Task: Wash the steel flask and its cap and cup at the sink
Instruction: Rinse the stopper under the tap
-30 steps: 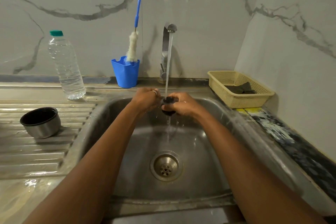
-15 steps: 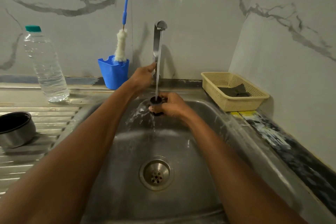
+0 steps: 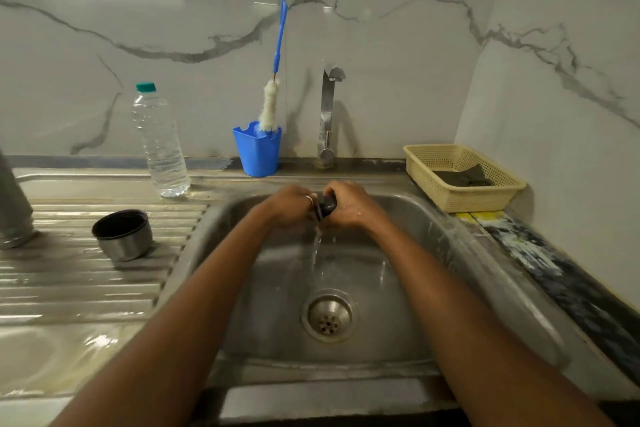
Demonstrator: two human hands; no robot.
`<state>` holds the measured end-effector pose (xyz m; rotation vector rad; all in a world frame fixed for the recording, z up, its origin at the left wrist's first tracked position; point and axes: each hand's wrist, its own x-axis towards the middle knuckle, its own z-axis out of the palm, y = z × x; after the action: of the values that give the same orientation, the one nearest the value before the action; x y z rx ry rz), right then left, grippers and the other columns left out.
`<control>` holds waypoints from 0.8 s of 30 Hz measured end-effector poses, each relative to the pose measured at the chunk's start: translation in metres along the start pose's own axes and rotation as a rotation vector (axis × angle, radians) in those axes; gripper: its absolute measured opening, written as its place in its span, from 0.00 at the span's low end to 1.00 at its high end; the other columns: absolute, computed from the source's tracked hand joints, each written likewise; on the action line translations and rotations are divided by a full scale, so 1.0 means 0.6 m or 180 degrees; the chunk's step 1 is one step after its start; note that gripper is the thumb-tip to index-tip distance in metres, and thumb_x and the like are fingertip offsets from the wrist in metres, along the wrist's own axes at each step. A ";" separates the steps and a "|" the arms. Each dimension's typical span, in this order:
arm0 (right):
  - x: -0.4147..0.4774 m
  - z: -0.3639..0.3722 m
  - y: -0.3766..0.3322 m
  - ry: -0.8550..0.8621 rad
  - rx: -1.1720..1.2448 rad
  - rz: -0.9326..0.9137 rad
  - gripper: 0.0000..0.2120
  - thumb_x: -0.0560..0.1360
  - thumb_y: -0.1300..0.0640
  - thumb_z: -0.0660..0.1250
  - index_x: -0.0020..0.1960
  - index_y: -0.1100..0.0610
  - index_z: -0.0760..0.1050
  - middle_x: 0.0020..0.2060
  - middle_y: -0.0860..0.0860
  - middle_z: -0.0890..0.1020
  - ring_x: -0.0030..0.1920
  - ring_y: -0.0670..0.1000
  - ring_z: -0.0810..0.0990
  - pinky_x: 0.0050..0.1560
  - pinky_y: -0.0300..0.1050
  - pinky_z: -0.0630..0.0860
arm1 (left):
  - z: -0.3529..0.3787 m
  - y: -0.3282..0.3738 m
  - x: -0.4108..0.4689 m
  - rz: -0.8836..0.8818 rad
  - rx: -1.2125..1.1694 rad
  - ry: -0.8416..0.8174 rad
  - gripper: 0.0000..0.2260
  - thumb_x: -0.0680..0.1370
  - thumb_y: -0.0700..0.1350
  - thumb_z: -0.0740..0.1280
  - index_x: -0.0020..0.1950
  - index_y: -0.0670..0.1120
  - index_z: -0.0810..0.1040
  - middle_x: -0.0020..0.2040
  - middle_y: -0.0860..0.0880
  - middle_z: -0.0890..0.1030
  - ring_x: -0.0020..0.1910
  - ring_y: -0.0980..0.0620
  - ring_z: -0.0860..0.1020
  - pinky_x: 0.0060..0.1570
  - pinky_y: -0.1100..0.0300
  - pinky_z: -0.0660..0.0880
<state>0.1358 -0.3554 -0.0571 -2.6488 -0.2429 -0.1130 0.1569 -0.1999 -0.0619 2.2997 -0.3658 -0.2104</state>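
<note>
Clerk: Item one, location?
Checker: Cap (image 3: 327, 206), small and dark, held over the sink (image 3: 415, 253) basin below the tap (image 3: 329, 114), with a thin trickle of water underneath.

Clerk: Grip?
Checker: Right hand (image 3: 349, 206) curled round the cap from the right; left hand (image 3: 291, 206) closed against its left side. Both clamped on it.

Clerk: Handling?
Checker: Judged light and rigid, probably plastic. Wet, so slick. Best taken round the rim, thumb opposite fingers. Best kept low over the basin in case of a slip.

Clerk: Item two?
Checker: Cup (image 3: 123, 234), steel outside, dark inside, mouth up on the ribbed surface (image 3: 86, 281) left of the sink. Touched by neither hand. Judged light and stiff, with a smooth wall. Hold round the body or hooked over the lip.

Clerk: Item three?
Checker: Flask (image 3: 14, 204), only a grey cylinder at the far left edge, mostly out of frame. Likely the heaviest of the set. Two-handed hold round the body advised when wet. Upright or inverted: cannot tell.
</note>
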 end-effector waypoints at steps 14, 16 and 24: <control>-0.087 -0.056 -0.054 -0.0433 0.0734 -0.0279 0.32 0.71 0.63 0.78 0.72 0.54 0.72 0.66 0.53 0.78 0.65 0.51 0.76 0.62 0.44 0.70 | -0.003 0.004 -0.126 -0.0321 -0.2358 0.0053 0.12 0.84 0.37 0.60 0.63 0.36 0.79 0.45 0.42 0.85 0.43 0.52 0.84 0.43 0.60 0.81; -0.098 -0.063 -0.061 -0.0368 0.0746 -0.0177 0.34 0.71 0.61 0.79 0.73 0.54 0.71 0.65 0.52 0.77 0.64 0.51 0.76 0.62 0.45 0.71 | -0.008 0.010 -0.143 -0.0270 -0.2257 -0.0005 0.13 0.84 0.37 0.59 0.65 0.40 0.79 0.52 0.40 0.84 0.47 0.51 0.83 0.45 0.59 0.81; -0.140 -0.081 -0.107 -0.0077 0.1277 0.0140 0.30 0.66 0.60 0.83 0.64 0.58 0.75 0.49 0.51 0.82 0.53 0.54 0.83 0.57 0.56 0.82 | -0.041 0.037 -0.211 0.0102 -0.1567 0.0007 0.25 0.78 0.29 0.61 0.71 0.49 0.75 0.61 0.44 0.82 0.49 0.48 0.82 0.41 0.57 0.78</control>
<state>0.0396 -0.3349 0.0046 -2.2558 -0.1922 -0.0148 0.0394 -0.1561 -0.0240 1.8084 -0.3090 -0.2507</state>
